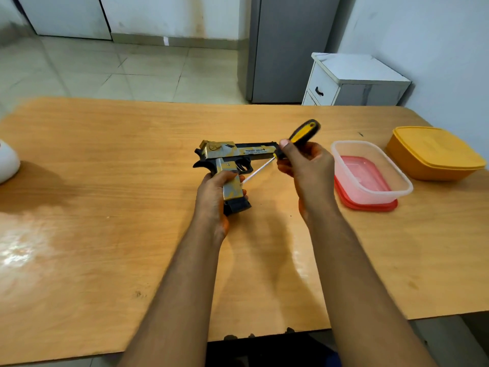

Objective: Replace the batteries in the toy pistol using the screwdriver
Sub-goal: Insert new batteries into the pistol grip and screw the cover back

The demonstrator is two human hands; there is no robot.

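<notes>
We see the gold-and-black plastic toy pistol [232, 157] held above the middle of the light wooden counter [105, 168], its barrel pointing right and its handle pointing down toward us. The left hand [215, 193] wraps its grip around that handle, fingers curled over the far side and thumb on the near side, with the black base of the handle sticking out below the palm. The right hand [304, 165] closes its grip on the yellow-and-black handled screwdriver [288, 147], whose thin silver shaft slants down to the left so that its tip meets the side of the pistol's handle just beside the left hand's fingers. To the right on the counter sits a clear rectangular plastic container [370, 172] resting on a red lid [367, 203], and farther right a closed orange plastic box [434, 154]. A white rounded object [8, 162] sits at the left edge.
</notes>
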